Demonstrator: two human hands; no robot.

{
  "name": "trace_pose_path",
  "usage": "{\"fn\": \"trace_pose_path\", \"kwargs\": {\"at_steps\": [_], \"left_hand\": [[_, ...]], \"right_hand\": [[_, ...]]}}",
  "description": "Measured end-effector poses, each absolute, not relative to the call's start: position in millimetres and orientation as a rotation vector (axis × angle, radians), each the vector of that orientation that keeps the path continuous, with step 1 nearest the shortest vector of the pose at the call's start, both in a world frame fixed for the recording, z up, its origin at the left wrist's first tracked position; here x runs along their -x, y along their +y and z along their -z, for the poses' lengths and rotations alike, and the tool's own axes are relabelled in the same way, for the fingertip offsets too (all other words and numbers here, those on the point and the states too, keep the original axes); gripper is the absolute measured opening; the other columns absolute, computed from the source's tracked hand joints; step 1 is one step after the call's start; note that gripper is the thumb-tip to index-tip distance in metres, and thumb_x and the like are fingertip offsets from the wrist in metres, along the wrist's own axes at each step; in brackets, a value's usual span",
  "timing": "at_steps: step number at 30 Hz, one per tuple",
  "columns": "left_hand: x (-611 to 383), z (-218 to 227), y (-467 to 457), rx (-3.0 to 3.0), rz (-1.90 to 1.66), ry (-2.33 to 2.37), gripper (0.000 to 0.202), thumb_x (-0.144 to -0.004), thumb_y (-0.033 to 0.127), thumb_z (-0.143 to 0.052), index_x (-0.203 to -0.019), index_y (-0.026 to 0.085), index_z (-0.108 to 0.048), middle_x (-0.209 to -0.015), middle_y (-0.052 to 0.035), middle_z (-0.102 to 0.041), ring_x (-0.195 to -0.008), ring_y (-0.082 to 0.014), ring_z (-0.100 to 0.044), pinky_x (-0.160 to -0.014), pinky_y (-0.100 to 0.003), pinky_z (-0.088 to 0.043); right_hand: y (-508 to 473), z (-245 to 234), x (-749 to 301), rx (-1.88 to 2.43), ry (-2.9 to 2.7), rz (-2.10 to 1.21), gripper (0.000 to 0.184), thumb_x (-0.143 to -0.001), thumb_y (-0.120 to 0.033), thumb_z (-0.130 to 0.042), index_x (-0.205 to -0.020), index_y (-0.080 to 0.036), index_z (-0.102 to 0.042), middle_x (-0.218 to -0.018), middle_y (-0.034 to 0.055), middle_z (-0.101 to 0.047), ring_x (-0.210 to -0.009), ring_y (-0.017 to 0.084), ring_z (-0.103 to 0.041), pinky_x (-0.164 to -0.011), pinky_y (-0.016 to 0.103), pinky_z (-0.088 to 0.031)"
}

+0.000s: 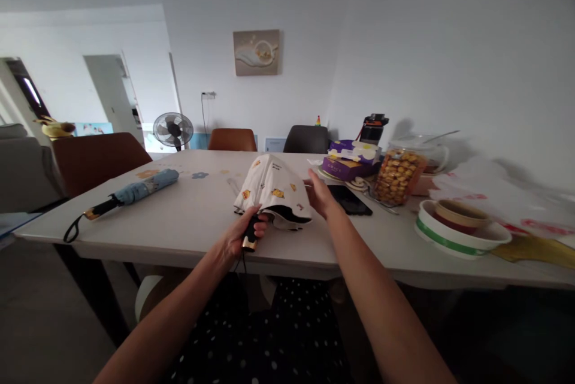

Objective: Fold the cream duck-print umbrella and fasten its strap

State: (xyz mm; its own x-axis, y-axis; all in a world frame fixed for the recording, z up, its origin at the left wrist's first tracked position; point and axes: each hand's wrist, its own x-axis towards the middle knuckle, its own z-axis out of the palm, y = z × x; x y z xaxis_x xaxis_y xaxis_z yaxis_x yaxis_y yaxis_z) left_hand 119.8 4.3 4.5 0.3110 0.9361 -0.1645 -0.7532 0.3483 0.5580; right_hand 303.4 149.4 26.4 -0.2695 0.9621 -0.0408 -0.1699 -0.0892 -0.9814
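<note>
A white umbrella [272, 183] with small yellow cartoon prints and a dark underside lies loosely folded over the table's near middle. My left hand [245, 231] is wrapped round its black handle with a gold end, and a thin dark strap hangs below. At the canopy's right edge is my right hand [320, 193], fingers pointing away from me. Its fingertips are partly hidden by the cloth, so I cannot tell whether they grip it. On the left of the table lies a blue umbrella [146, 187], rolled up, with a black and gold handle and a wrist loop.
Right of my hands a dark tablet or phone [349, 200] lies flat on the white table [197, 234]. Beyond it stand a purple box [344, 167], a black bottle [372, 131] and a jar of round snacks [399, 175]. Nearer are paper bowls [449, 240] and plastic bags [503, 192].
</note>
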Motion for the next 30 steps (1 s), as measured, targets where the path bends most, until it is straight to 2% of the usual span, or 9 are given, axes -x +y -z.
{"fn": "trace_pose_path", "kwargs": {"at_steps": [2, 5, 10, 13, 18, 22, 26, 30], "left_hand": [[-122.1, -3.9, 3.5, -0.474, -1.163, 0.549, 0.024, -0.09, 0.027, -0.041, -0.07, 0.014, -0.042, -0.058, 0.0052, -0.039, -0.037, -0.0016, -0.034, -0.03, -0.013, -0.03], [-122.7, -1.7, 3.7, -0.517, -1.167, 0.588, 0.023, -0.088, 0.027, -0.046, -0.069, 0.014, -0.043, -0.058, 0.0053, -0.04, -0.037, -0.0014, -0.034, -0.03, -0.012, -0.029], [-116.0, 7.9, 9.0, -0.552, -1.113, 0.591, 0.022, -0.084, 0.033, -0.053, -0.075, 0.013, -0.049, -0.056, 0.0054, -0.04, -0.037, -0.0017, -0.035, -0.03, -0.012, -0.029], [-115.1, 9.1, 9.8, -0.553, -1.122, 0.607, 0.024, -0.086, 0.035, -0.05, -0.079, 0.011, -0.052, -0.056, 0.0048, -0.041, -0.037, -0.0022, -0.035, -0.031, -0.012, -0.03], [-118.9, 5.5, 8.5, -0.458, -1.194, 0.513, 0.015, -0.084, 0.024, -0.052, -0.075, 0.014, -0.046, -0.062, 0.0039, -0.045, -0.039, -0.0017, -0.037, -0.032, -0.012, -0.032], [-118.4, 6.8, 9.2, -0.444, -1.163, 0.492, 0.018, -0.084, 0.026, -0.053, -0.073, 0.015, -0.044, -0.06, 0.0045, -0.043, -0.04, -0.0023, -0.038, -0.033, -0.012, -0.033], [-119.7, 3.7, 8.5, -0.437, -1.14, 0.531, 0.02, -0.088, 0.027, -0.043, -0.071, 0.015, -0.042, -0.056, 0.0046, -0.04, -0.038, -0.0032, -0.035, -0.031, -0.012, -0.032], [-121.2, -1.7, 7.2, -0.411, -1.06, 0.578, 0.028, -0.089, 0.031, -0.033, -0.069, 0.015, -0.042, -0.054, 0.0036, -0.037, -0.037, -0.0042, -0.033, -0.029, -0.014, -0.03]], "right_hand": [[143.9, -26.4, -301.8, 0.965, -1.251, -1.655, 0.048, -0.082, -0.06, -0.04, -0.078, -0.016, -0.057, -0.061, 0.0064, -0.061, -0.056, 0.018, -0.058, -0.054, 0.03, -0.046], [136.5, -24.8, -299.3, 0.849, -1.281, -1.838, 0.044, -0.086, -0.055, -0.038, -0.09, -0.016, -0.059, -0.071, 0.0077, -0.066, -0.065, 0.02, -0.063, -0.06, 0.032, -0.05], [128.6, -24.5, -296.2, 0.763, -1.241, -2.022, 0.023, -0.087, -0.027, -0.05, -0.102, -0.013, -0.058, -0.079, 0.0088, -0.069, -0.065, 0.018, -0.065, -0.064, 0.031, -0.053], [129.2, -26.6, -296.9, 0.741, -1.176, -1.996, 0.019, -0.086, -0.021, -0.048, -0.097, -0.011, -0.06, -0.075, 0.0079, -0.069, -0.063, 0.017, -0.065, -0.063, 0.029, -0.054], [129.8, -38.3, -290.2, 0.667, -1.069, -1.891, 0.022, -0.089, -0.023, -0.041, -0.085, -0.015, -0.061, -0.069, 0.0038, -0.068, -0.06, 0.015, -0.063, -0.067, 0.027, -0.053], [119.5, -67.7, -264.6, 0.586, -1.074, -1.861, 0.017, -0.085, -0.024, -0.048, -0.082, -0.014, -0.061, -0.069, 0.004, -0.066, -0.058, 0.014, -0.062, -0.063, 0.026, -0.052], [110.8, -95.4, -226.9, 0.612, -1.156, -1.822, 0.008, -0.08, -0.018, -0.052, -0.077, -0.014, -0.058, -0.065, 0.0033, -0.063, -0.055, 0.014, -0.059, -0.06, 0.027, -0.051], [112.9, -99.0, -197.0, 0.671, -1.15, -1.779, 0.005, -0.076, -0.013, -0.055, -0.072, -0.015, -0.053, -0.059, 0.0015, -0.059, -0.05, 0.013, -0.055, -0.055, 0.027, -0.049]]}}
